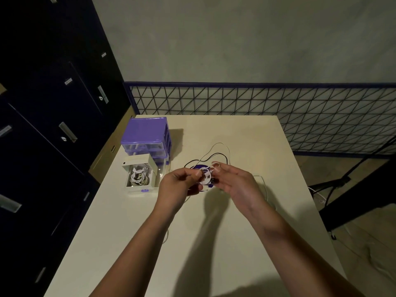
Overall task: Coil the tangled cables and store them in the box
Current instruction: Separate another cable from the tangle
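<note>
Two hands met above the cream tabletop [214, 243], the thin white cable [211, 167] strung between them, a small loop at the right hand [236, 183], which pinched it. Left hand [179, 186] curled around the strand, its slack trailing toward the person. Left of them, the open white box [139, 176] held coiled white cables.

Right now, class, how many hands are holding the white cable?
2. The left hand pinches the white cable above the table; the right hand pinches its loop just beside it.
</note>
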`<state>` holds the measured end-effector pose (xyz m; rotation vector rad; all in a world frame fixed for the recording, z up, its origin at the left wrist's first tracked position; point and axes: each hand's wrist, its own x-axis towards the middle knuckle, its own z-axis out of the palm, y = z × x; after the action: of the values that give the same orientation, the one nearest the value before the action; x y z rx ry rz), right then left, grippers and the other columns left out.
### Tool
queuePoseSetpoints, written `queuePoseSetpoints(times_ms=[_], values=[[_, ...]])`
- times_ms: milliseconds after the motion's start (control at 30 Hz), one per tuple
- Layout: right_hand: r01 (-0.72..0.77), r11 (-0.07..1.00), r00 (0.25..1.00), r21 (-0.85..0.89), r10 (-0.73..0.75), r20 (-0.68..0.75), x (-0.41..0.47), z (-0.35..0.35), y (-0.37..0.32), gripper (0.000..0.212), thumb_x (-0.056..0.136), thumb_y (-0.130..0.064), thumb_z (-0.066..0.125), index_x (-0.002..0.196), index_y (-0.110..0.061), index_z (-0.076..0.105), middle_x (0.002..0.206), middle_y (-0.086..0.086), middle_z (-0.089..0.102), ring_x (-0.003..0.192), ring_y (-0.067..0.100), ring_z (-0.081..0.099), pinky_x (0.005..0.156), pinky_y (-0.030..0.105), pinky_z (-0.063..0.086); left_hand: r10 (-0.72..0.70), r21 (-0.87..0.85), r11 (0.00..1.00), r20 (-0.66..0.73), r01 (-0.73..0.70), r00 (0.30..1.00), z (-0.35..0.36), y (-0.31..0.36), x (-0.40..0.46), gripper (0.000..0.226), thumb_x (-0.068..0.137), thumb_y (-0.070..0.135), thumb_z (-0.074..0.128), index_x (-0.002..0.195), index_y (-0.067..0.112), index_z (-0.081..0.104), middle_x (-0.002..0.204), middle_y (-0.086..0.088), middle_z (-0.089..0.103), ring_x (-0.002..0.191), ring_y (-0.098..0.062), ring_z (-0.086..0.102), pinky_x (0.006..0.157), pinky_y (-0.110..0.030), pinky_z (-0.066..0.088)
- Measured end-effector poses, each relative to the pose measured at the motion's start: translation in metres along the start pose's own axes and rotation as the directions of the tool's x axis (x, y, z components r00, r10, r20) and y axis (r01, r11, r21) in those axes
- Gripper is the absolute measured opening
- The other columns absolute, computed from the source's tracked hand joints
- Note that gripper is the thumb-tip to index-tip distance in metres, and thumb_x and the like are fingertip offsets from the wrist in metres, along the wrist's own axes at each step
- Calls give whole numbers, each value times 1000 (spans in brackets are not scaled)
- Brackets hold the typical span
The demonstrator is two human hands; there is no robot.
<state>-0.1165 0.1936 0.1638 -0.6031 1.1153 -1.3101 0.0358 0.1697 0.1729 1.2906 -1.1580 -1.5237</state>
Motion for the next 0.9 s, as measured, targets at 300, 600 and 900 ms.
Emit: queuePoseSetpoints(times_ms=[300, 600, 900], values=[[-209, 978, 961, -18, 209, 183, -4, 0, -9, 15, 82, -23, 58, 93, -23, 69, 80, -8, 62, 60, 7, 40, 60, 27, 22, 30, 36, 999, -35, -29, 999, 2, 3, 1, 11, 90, 7, 63, 85, 2, 73, 62, -3, 64, 55, -12, 57, 63, -24, 56], [-104, 990, 971, -96, 122, 204, -11, 5, -16, 23, 82, 1, 67, 94, -17, 58, 79, -1, 62, 68, 11, 60, 65, 29, 42, 153, 83, 985, -58, -148, 987, 9, 7, -1, 18, 88, 7, 65, 75, 15, 75, 64, -4, 67, 55, -14, 57, 64, -28, 57], [-20, 988, 1000, -152, 18, -19, -9, 16, -6, 46, 78, 13, 65, 115, -9, 48, 98, 10, 56, 66, 20, 64, 63, 41, 59, 166, -9, 986, -64, -167, 984, 14, -1, -3, 19, 90, 4, 62, 76, 12, 72, 70, -2, 72, 65, -14, 67, 68, -26, 57]])
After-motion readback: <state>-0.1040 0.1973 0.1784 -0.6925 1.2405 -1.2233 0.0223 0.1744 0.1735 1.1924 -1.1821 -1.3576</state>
